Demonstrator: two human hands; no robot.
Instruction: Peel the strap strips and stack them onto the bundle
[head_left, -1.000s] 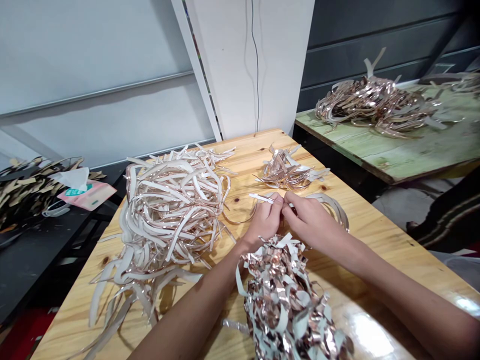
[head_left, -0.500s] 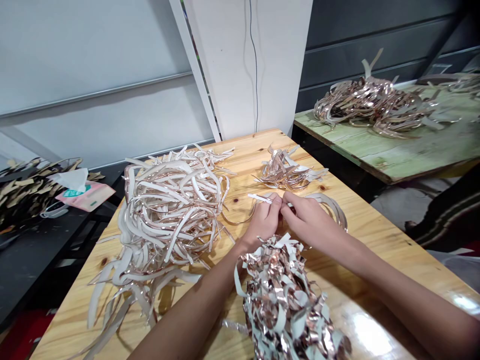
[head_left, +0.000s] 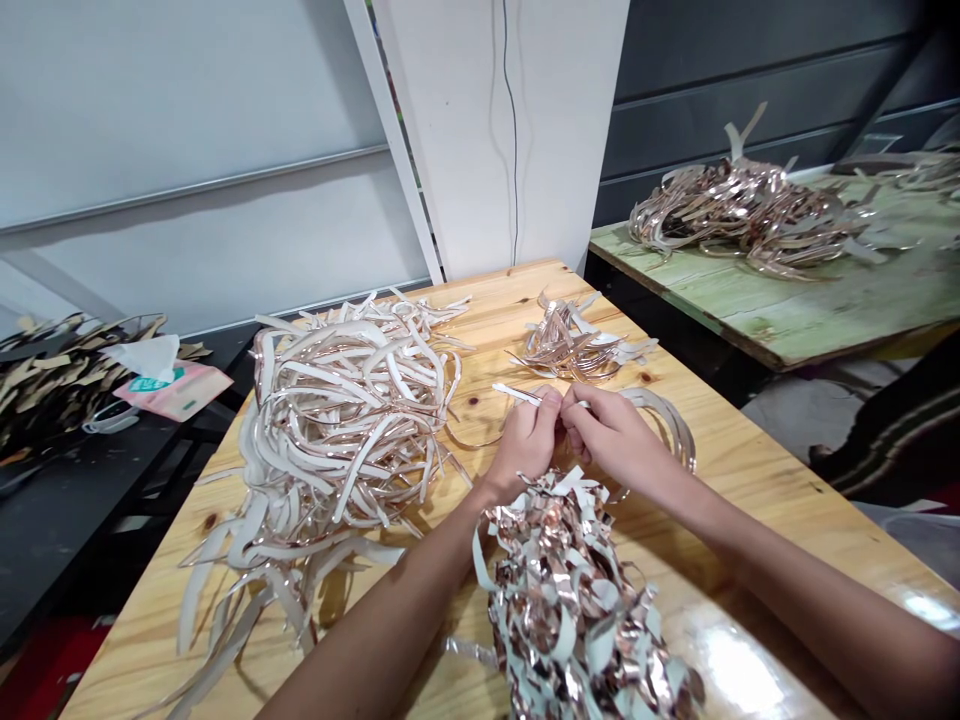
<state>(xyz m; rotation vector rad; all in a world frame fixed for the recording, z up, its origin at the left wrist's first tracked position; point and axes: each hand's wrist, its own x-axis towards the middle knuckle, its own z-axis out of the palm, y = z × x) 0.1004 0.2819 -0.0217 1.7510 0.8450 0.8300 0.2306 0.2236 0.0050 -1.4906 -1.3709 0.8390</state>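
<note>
My left hand (head_left: 529, 432) is closed on a white and rose-gold strip (head_left: 513, 393), whose end sticks out to the left. My right hand (head_left: 604, 428) is closed right beside it, fingers pinched, with a small pale bit showing at its fingertips; the rest is hidden. Just below my hands lies a thick bundle of curled rose-gold and white foil (head_left: 574, 610). A large heap of long strips (head_left: 345, 420) covers the left of the wooden table (head_left: 765, 520). Beyond my hands sits a smaller pile of strips (head_left: 570, 340). Curved strips (head_left: 675, 430) lie right of my right hand.
At the left, a dark table (head_left: 45, 530) bears a pink tissue pack (head_left: 184, 390) and dark and tan strips (head_left: 67, 385). Another foil heap (head_left: 750, 210) rests on a green table (head_left: 847, 310) at the back right. A white wall panel stands behind.
The fingers of my right hand have shifted slightly and a pale bit now shows at them. My left hand still holds the strip, which has moved a little to the left.
</note>
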